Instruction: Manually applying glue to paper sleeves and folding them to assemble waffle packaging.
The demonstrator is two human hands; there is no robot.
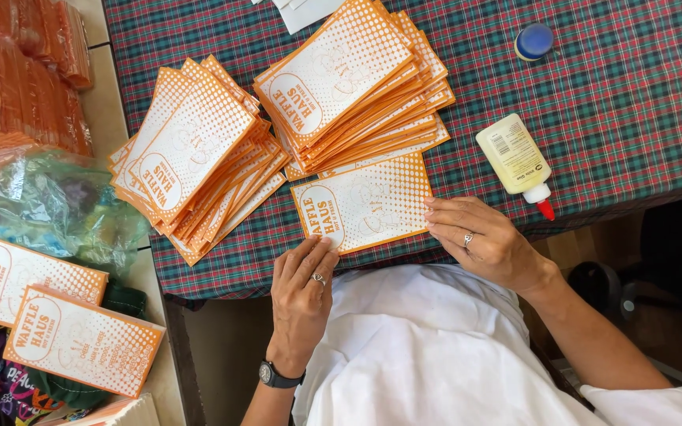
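Centrally, orange paper bag (365,203) lies flat on counter (633,118), long axis left-right, slightly tilted; left hand (303,293) and right hand (479,237) fingertips pin its ends, grip uncurled

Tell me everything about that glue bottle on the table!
The glue bottle is pale yellow plastic with a white label, a white neck and a red tip. It lies flat on its side on the plaid tablecloth, tip pointing toward the table's near edge. Nothing touches it; the right hand rests nearby. A blue cap sits apart.

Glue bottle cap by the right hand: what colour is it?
Red, on a pale yellow glue bottle lying on the plaid cloth beyond the right hand; head view.
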